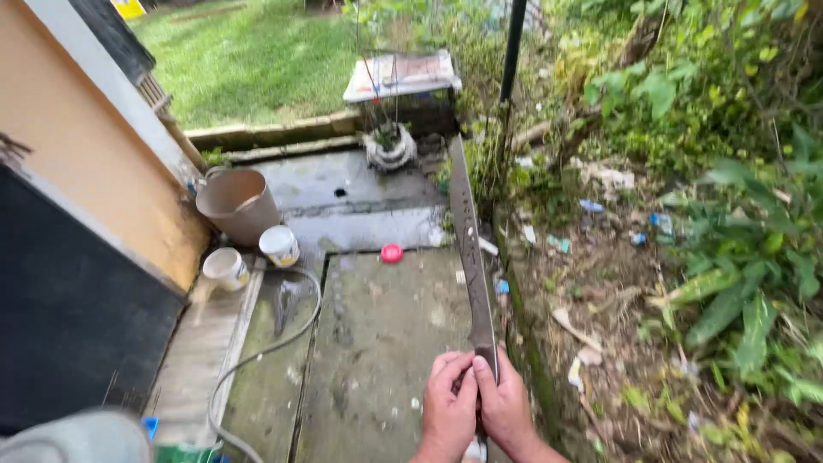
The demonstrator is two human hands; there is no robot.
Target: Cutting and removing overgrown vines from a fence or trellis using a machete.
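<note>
A long machete (467, 240) with a worn grey blade points away from me, its tip reaching toward the far plants. My left hand (447, 407) and my right hand (507, 407) are both wrapped around its handle at the bottom middle of the view, the hands pressed side by side. The blade hangs over the right edge of a wet concrete slab (377, 343). The handle itself is hidden inside my hands.
A tan bucket (236, 201) and two small white tubs (279, 245) (225, 267) sit by the orange wall at left. A grey hose (274, 343) curls over the slab, a red lid (392, 253) lies farther off. Litter-strewn dirt and leafy weeds (737, 257) fill the right.
</note>
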